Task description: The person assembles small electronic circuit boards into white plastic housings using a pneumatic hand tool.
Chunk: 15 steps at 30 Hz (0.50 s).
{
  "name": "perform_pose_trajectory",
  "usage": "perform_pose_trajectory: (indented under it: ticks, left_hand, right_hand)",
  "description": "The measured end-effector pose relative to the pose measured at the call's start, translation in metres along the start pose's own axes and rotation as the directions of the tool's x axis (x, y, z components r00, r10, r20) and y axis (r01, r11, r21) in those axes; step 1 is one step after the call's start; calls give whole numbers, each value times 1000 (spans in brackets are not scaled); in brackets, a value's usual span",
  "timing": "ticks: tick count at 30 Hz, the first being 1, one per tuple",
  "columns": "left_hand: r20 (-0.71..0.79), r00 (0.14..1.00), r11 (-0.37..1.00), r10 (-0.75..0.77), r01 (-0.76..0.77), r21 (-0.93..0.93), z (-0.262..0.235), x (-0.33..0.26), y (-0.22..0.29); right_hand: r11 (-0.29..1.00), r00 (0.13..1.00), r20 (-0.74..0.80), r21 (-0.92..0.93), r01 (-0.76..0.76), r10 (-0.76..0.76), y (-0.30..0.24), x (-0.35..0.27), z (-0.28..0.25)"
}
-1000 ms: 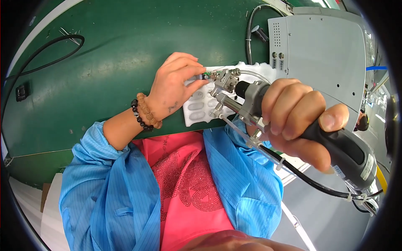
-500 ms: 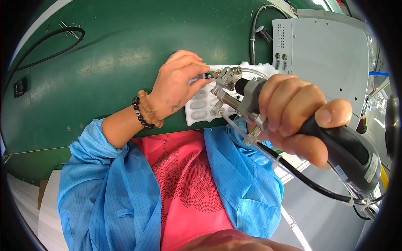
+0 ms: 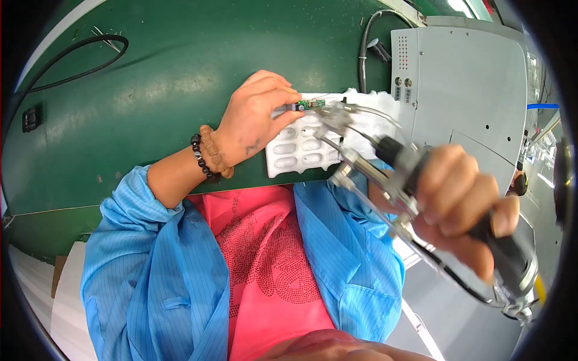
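Observation:
Between the thumb and fingers of my left hand (image 3: 256, 111) is a small green circuit board (image 3: 314, 104), held above a white moulded tray (image 3: 286, 150). Its outer end sticks out past my fingertips, with a dark part at the pinched end. My right hand (image 3: 457, 195) is wrapped round the black grip of a wire-feed soldering gun (image 3: 388, 174). The gun's metal head (image 3: 337, 117) points toward the board, just to its right; motion blurs both gun and hand. Whether its tip touches the board I cannot tell.
A grey metal box (image 3: 460, 84) stands at the right, beside a looped black cable (image 3: 363, 57). On the green tabletop (image 3: 162, 120), a black cable loop (image 3: 78, 45) and a small black part (image 3: 31, 119) lie at the far left.
My right hand and the soldering gun have swung right and toward me, away from the board. More of the green board shows now. My left hand has hardly moved.

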<state>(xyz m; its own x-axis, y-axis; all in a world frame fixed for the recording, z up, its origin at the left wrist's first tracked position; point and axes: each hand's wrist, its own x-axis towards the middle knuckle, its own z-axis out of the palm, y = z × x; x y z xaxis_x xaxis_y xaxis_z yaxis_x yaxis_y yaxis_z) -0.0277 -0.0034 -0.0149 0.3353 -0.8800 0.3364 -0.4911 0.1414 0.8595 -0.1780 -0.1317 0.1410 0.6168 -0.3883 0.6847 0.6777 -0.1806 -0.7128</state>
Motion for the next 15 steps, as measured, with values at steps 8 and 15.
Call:
perform_pose_trajectory:
  ticks: [8, 15]
  left_hand:
    - [27, 999, 998, -41, 39, 54, -32, 25, 26]
    - [-287, 957, 916, 39, 81, 393, -59, 160, -48]
  right_hand:
    - [998, 996, -58, -14, 61, -61, -25, -10, -1]
    - [999, 995, -104, 43, 14, -10, -29, -6, 1]
